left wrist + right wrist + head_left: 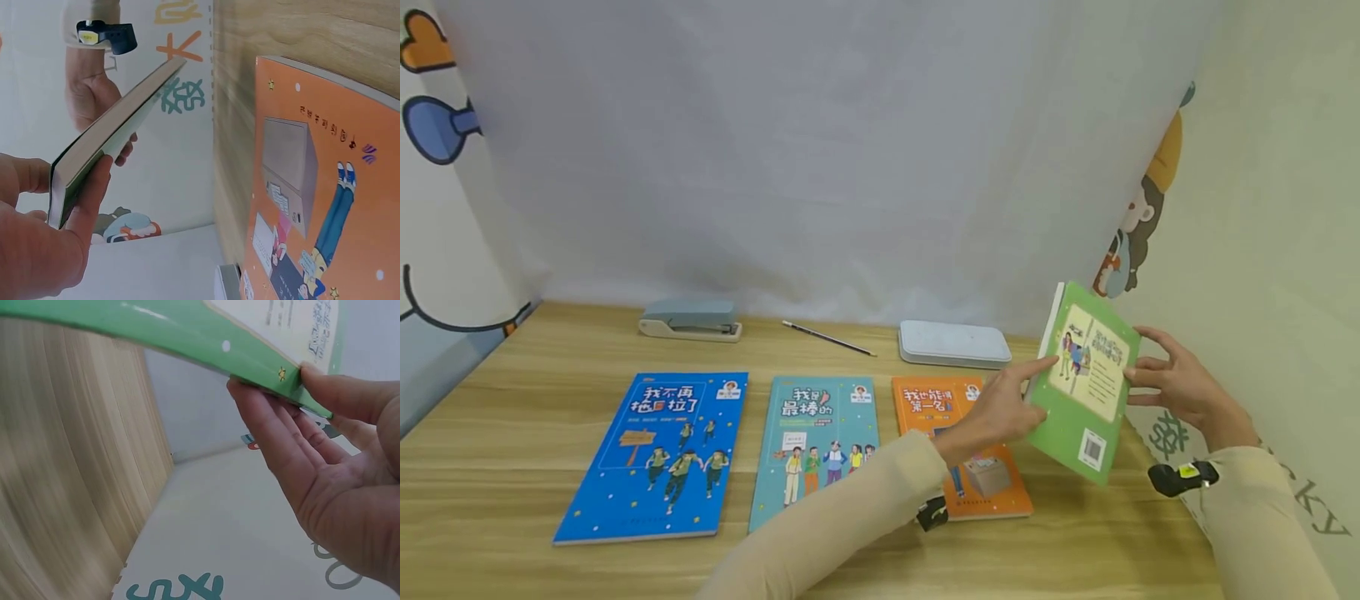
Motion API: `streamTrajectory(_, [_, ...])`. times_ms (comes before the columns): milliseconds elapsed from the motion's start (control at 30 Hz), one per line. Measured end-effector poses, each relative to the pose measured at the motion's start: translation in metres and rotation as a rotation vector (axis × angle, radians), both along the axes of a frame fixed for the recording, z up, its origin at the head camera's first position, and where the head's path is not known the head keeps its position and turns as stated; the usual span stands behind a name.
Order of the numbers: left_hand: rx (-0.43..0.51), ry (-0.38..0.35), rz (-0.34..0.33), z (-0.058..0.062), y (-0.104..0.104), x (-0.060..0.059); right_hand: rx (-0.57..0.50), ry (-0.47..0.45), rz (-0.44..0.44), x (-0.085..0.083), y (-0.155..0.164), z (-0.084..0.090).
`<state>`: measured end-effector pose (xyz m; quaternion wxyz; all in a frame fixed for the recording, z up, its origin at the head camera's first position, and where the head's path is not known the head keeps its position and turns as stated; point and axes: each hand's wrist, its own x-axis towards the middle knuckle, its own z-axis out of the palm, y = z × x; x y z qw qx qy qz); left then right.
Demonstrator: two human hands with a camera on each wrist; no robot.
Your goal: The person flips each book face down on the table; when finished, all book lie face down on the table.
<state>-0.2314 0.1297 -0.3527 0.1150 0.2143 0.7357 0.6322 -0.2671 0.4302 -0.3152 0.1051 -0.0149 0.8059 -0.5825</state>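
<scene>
A slim green book is up in the air over the right end of the table, back cover facing us: cream panel, small cartoon figures, a code square near the lower corner. It's tilted, long axis running from upper left down to lower right, page edges toward the left. The left hand pinches its left edge, thumb on the cover. The right hand holds the opposite edge, thumb over, fingers beneath. Just below lies the orange book.
</scene>
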Motion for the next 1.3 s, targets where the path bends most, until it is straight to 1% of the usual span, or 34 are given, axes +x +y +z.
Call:
streamTrajectory(67, [-0.02, 0.008, -0.004, -0.001, 0.0, 0.0, 0.013, 0.002, 0.005, 0.0, 0.001, 0.0])
streamTrajectory(233, [-0.056, 0.009, -0.001, -0.007, 0.002, -0.002, 0.155, 0.018, 0.007, -0.001, 0.003, 0.002])
streamTrajectory(333, [-0.102, 0.029, 0.025, -0.011, 0.004, -0.005, 0.247, 0.038, 0.01, -0.002, 0.002, 0.004])
streamTrajectory(433, [-0.139, 0.025, 0.05, -0.016, 0.006, -0.007, 0.311, 0.04, 0.014, -0.003, 0.0, 0.005])
streamTrajectory(500, [-0.145, 0.006, 0.047, -0.02, 0.007, -0.009, 0.331, 0.027, 0.015, -0.003, -0.001, 0.004])
streamTrajectory(667, [-0.142, -0.069, -0.013, -0.026, 0.013, -0.008, 0.387, 0.006, 0.015, -0.004, 0.0, 0.002])
streamTrajectory(833, [-0.17, -0.113, -0.024, -0.031, 0.02, -0.003, 0.44, -0.007, 0.034, -0.007, 0.003, -0.001])
streamTrajectory(933, [-0.181, -0.123, -0.034, -0.034, 0.024, -0.001, 0.451, -0.027, 0.052, -0.009, 0.006, -0.005])
streamTrajectory(1000, [-0.191, -0.134, -0.034, -0.036, 0.028, 0.0, 0.46, -0.059, 0.058, -0.011, 0.007, -0.009])
streamTrajectory(1167, [-0.243, -0.125, -0.037, -0.046, 0.036, 0.001, 0.511, -0.123, 0.073, -0.015, 0.01, -0.022])
streamTrajectory(1300, [-0.269, -0.118, -0.028, -0.054, 0.042, -0.001, 0.528, -0.143, 0.069, -0.015, 0.009, -0.031])
